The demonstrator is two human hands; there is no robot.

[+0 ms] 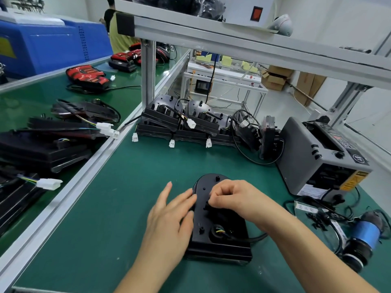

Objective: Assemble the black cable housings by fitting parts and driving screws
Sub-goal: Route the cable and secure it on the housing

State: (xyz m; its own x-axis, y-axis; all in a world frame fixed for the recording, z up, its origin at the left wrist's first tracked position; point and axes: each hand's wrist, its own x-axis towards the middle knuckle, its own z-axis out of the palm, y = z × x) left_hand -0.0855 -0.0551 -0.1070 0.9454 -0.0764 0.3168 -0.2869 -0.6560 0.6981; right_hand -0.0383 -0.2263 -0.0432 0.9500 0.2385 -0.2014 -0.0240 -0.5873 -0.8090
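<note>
A black cable housing (213, 235) lies flat on the green mat in front of me, rounded end away from me, with coloured wires showing in a round hole near its near end. My left hand (169, 216) rests against its left edge with straight fingers. My right hand (230, 197) hovers over its middle with curled fingers, pinching a small black part down onto the housing. A black cable leaves the housing to the right, under my right forearm.
A row of black housings (179, 121) with white connectors stands at the back. A grey tape dispenser (317, 159) sits at the right, small black screws (319, 220) and a blue electric screwdriver (364, 235) nearer. More housings (42, 142) pile on the left bench.
</note>
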